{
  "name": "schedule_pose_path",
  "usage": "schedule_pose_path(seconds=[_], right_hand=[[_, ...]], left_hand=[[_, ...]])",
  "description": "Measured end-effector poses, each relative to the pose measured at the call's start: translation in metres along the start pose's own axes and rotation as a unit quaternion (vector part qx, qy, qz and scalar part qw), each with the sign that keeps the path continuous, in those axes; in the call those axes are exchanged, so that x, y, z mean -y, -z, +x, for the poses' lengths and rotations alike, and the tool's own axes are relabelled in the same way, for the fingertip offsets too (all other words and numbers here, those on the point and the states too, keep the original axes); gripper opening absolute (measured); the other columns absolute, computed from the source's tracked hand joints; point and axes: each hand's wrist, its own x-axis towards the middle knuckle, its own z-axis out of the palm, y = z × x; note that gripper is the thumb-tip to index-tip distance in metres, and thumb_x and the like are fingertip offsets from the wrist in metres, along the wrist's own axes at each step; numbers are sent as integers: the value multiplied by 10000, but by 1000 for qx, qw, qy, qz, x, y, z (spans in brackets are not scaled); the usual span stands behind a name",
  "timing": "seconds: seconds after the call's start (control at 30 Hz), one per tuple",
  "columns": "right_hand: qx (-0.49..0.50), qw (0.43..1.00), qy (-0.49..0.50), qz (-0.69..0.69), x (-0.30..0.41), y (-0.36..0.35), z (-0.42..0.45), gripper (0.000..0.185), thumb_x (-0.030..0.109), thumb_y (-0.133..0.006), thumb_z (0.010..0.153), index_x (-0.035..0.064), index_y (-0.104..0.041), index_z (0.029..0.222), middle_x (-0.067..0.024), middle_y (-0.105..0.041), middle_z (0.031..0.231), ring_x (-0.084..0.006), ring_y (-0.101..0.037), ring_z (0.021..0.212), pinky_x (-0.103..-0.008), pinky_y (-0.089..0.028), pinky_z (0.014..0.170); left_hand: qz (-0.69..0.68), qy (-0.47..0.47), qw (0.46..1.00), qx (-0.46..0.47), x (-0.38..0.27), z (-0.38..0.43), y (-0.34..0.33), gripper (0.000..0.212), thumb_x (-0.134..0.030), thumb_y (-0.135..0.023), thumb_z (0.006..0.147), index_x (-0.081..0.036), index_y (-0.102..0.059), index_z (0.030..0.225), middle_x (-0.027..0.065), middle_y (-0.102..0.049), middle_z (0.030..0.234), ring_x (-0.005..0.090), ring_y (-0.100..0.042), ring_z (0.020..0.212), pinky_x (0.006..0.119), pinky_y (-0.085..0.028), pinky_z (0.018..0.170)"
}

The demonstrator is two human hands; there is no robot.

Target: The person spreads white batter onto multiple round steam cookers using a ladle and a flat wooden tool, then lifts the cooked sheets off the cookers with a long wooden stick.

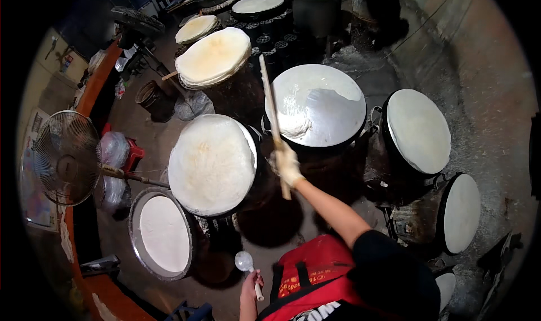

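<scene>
My right hand [288, 164], in a pale glove, grips a long flat wooden stick [270, 97] that reaches over the left part of a round griddle [334, 122]. White batter [294, 126] lies in a lump beside the stick, and a pale layer covers part of the griddle; the rest shows bare metal. My bare left hand [252, 278] holds a ladle [244, 261] by its light handle, low in front of my red apron [312, 257]. Left of the stick, a large round flatbread [211, 164] covers another griddle. A metal basin [132, 236] of white batter stands below it.
Griddles with pale rounds [418, 131] [462, 213] stand at the right. A stack of flatbreads [213, 59] rises beyond the left griddle. A standing fan [67, 158], an orange ledge [99, 80], a metal bucket [155, 101] and plastic bags [115, 148] are at the left.
</scene>
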Motion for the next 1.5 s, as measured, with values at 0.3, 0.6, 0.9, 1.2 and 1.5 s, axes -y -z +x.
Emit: schedule_pose_path(seconds=[0.3, 0.6, 0.9, 1.2, 1.5], right_hand=[[-100, 968, -159, 166, -11, -17, -66, 260, 197, -393, 956, 159, -444, 1207, 35, -395, 572, -87, -361, 368, -236, -309, 304], [-145, 971, -109, 154, 21, 123, -79, 242, 361, -387, 941, 248, -461, 1141, 10, -399, 568, -104, -305, 354, -260, -251, 311], [48, 996, -69, 11, -21, 153, -76, 352, 258, -413, 943, 310, -428, 1290, 19, -423, 605, -92, -332, 381, -238, -276, 331], [60, 981, -173, 61, 17, 162, -68, 184, 295, -500, 881, 217, -528, 1045, -13, -480, 589, -138, -350, 340, -286, -283, 310], [92, 948, -248, 178, 50, 323, -36, 343, 465, -511, 879, 254, -473, 1146, -17, -472, 596, -121, -322, 339, -256, -244, 305]], left_hand=[[-3, -27, 999, -19, 34, -21, 42, 155, -147, -501, 912, -18, -542, 987, 55, -487, 667, 103, -415, 504, 194, -373, 438], [68, -44, 997, 17, 19, -23, -24, 127, -146, -498, 906, -44, -535, 973, 32, -477, 656, 83, -398, 482, 194, -371, 444], [166, -96, 979, 63, 22, -27, -109, 153, -154, -472, 926, -50, -527, 1023, 22, -459, 683, 78, -388, 487, 205, -358, 458], [238, -138, 958, 86, 44, -49, -223, 165, -136, -496, 916, -11, -579, 986, 5, -441, 698, 74, -409, 508, 195, -360, 446], [305, -235, 920, 72, 58, -56, -294, 167, -139, -500, 913, -28, -621, 944, -30, -449, 642, 69, -421, 510, 184, -333, 448]])
